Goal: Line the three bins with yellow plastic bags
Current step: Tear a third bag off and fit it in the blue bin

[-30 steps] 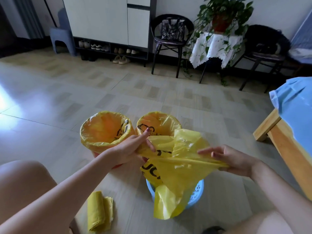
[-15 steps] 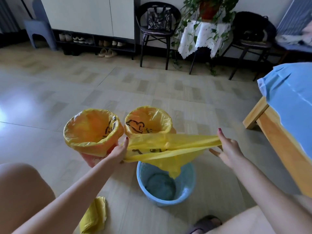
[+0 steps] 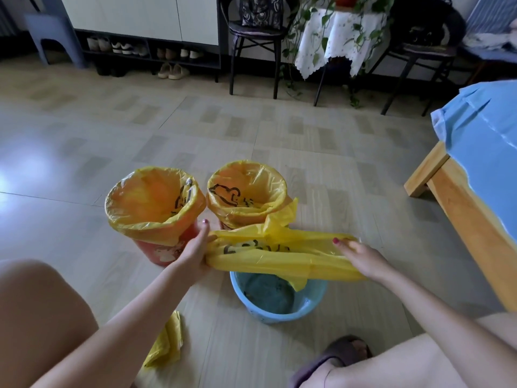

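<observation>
Two red bins stand side by side on the floor, each lined with a yellow bag: the left bin [image 3: 156,249] and the right bin [image 3: 246,191]. In front of them stands a blue bin [image 3: 313,306] with a bare inside. Above its far rim I stretch a yellow plastic bag [image 3: 279,253] with black print sideways between both hands. My left hand [image 3: 197,252] grips its left end, my right hand [image 3: 361,259] its right end. A corner of the bag hangs down into the blue bin.
A folded stack of yellow bags [image 3: 165,345] lies on the floor by my left arm. A wooden table [image 3: 458,203] with a blue cover stands at right. Chairs, a plant stand and a shoe shelf line the far wall. My slippered foot [image 3: 341,354] is near the blue bin.
The bag, first bunched over the blue bin, got pulled out wide between my hands and lifted off the bin's opening. My hands moved apart, then slightly lower.
</observation>
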